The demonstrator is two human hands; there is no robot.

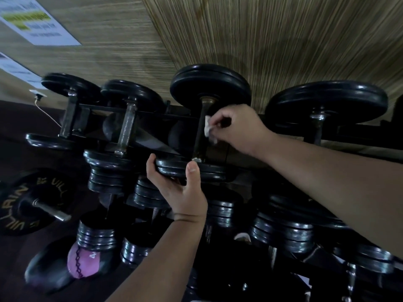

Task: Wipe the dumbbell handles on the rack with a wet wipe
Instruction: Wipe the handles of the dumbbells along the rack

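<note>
A right hand (237, 127) pinches a wipe (208, 129) against one dumbbell handle (200, 136) while the left hand (181, 184) grips its plate (196, 168); neighbouring handles apparently await wiping.

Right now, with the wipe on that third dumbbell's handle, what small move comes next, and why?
Probably slide the right hand with the wet wipe down the handle toward the near plate. The wipe sits at mid-handle, the lower stretch looks unwiped, and the left hand braces that plate.

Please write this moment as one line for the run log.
step: wiping handle | right hand: presses wet wipe on dumbbell handle | left hand: grips near plate | rack: top row
</note>
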